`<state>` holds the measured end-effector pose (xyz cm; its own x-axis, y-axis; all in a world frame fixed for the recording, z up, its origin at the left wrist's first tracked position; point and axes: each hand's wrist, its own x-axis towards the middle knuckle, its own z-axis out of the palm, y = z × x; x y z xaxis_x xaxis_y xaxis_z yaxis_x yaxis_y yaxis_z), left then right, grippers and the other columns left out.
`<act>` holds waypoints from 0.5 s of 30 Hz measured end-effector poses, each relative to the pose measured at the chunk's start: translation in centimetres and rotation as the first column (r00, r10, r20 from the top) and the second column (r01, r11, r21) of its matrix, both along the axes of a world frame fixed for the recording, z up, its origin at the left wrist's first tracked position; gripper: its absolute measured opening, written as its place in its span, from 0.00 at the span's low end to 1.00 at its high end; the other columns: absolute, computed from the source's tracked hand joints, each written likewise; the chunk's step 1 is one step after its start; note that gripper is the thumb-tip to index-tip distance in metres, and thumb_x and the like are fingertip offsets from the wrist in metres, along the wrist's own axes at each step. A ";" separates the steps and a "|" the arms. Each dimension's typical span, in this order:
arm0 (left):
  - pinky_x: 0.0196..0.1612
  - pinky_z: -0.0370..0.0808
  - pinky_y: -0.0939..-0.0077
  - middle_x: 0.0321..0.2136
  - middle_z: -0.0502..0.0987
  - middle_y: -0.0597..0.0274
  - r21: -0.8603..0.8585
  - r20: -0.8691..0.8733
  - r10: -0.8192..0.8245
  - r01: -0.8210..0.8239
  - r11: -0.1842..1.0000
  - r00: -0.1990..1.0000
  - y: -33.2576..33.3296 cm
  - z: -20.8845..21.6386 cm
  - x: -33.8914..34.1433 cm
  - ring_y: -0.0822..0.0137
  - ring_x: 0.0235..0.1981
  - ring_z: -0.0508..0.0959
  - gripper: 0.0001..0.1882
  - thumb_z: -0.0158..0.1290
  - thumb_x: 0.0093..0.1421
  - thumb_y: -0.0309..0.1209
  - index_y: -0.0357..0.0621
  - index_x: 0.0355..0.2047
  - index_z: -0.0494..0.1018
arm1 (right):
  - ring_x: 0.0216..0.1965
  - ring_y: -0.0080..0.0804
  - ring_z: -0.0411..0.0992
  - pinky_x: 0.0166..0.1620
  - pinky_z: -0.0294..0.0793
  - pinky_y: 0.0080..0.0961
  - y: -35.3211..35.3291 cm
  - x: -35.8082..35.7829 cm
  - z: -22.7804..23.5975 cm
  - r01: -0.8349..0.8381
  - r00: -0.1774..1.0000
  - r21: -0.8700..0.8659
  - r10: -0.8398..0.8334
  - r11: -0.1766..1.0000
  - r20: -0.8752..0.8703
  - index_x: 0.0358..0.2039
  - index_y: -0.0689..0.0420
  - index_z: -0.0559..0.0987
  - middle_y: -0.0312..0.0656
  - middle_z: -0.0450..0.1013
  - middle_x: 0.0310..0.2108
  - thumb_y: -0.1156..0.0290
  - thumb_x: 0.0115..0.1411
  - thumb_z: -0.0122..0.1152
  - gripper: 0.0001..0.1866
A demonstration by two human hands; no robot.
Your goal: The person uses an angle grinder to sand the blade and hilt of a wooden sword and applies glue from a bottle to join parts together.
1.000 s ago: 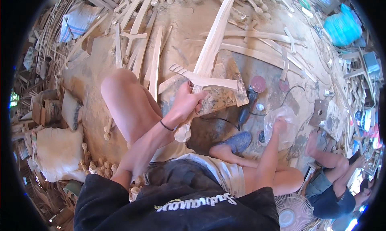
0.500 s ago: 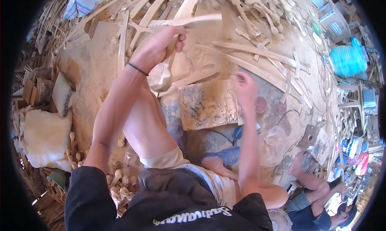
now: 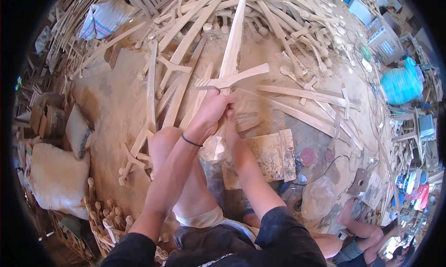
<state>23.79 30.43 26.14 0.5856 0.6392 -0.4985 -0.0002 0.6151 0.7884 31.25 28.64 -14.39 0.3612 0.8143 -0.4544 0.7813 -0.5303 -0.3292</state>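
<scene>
A pale wooden sword (image 3: 233, 48) points away from me, its blade long and tapering. Below its slightly curved crossguard (image 3: 241, 76), my left hand (image 3: 210, 110) is wrapped round the grip, a dark bracelet on that wrist. My right hand (image 3: 230, 120) is closed at the same grip, pressed against the left hand; its fingers are partly hidden. The faceted pommel (image 3: 213, 149) shows beneath both hands, close to my raised left knee (image 3: 166, 141). A worn wooden block (image 3: 260, 155) lies on the floor just right of the pommel.
Many wooden swords (image 3: 179, 88) lie heaped ahead and to both sides. A stuffed sack (image 3: 60, 178) is at the left, with carved pommels (image 3: 109, 220) below it. A clear plastic bag (image 3: 318, 199) and a blue bundle (image 3: 401, 83) are at the right. Another person's leg (image 3: 364, 227) shows lower right.
My right hand has come in from the right to the sword's grip beside my left hand. Sword and left hand now appear lower and further right; the whole view has shifted.
</scene>
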 end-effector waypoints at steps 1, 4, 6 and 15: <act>0.21 0.61 0.74 0.18 0.66 0.70 -0.001 0.025 -0.031 0.031 1.000 0.999 -0.1 0.3 0.2 0.75 0.14 0.65 0.16 0.62 0.64 0.23 0.46 0.22 0.67 | 0.57 0.60 0.77 0.53 0.81 0.47 -0.5 0.8 0.2 0.075 0.993 0.058 -0.069 0.996 -0.092 0.58 0.57 0.83 0.59 0.81 0.53 0.60 0.75 0.45 0.23; 0.20 0.59 0.77 0.17 0.66 0.73 -0.036 0.016 -0.113 0.114 0.993 0.993 0.7 0.8 -3.1 0.78 0.14 0.65 0.16 0.63 0.64 0.24 0.47 0.24 0.67 | 0.49 0.50 0.82 0.51 0.83 0.42 -1.3 -2.9 3.4 0.250 0.888 0.187 -0.149 0.950 -0.434 0.52 0.57 0.85 0.55 0.83 0.47 0.61 0.75 0.44 0.23; 0.19 0.58 0.79 0.17 0.66 0.73 -0.098 0.060 -0.133 0.139 0.986 0.989 0.6 1.6 -4.8 0.80 0.14 0.64 0.14 0.63 0.64 0.24 0.46 0.26 0.68 | 0.45 0.44 0.84 0.49 0.83 0.39 -1.7 -3.6 6.7 0.402 0.710 0.179 -0.182 0.898 -0.680 0.50 0.58 0.87 0.52 0.85 0.44 0.62 0.75 0.44 0.22; 0.18 0.57 0.80 0.15 0.69 0.72 -0.099 0.154 -0.307 0.324 0.941 0.939 -1.0 3.5 -6.7 0.80 0.12 0.63 0.08 0.63 0.65 0.25 0.42 0.35 0.73 | 0.38 0.25 0.80 0.42 0.79 0.27 -6.0 8.2 19.6 0.868 0.417 0.297 -0.260 0.397 -0.871 0.46 0.63 0.89 0.40 0.86 0.36 0.73 0.60 0.74 0.14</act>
